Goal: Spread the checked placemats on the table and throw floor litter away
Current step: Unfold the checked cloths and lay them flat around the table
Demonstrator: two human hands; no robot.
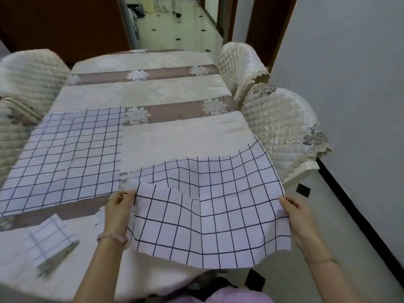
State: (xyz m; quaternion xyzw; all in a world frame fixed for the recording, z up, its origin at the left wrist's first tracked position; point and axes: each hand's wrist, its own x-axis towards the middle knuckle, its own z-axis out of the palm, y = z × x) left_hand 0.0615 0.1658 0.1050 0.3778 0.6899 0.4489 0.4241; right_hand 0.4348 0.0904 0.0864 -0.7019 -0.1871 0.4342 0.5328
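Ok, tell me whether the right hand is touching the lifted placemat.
Touching. The head view shows the right hand gripping the right edge of the lifted placemat, with no gap between fingers and cloth.

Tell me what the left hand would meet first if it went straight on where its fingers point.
The left hand, pinching the held placemat, would probably slide over bare tablecloth, just beside the flat placemat; depth unclear.

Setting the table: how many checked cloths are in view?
3: a flat placemat on the table's left; a held placemat between left hand and right hand; a small folded piece beside the scissors. Others could lie out of frame.
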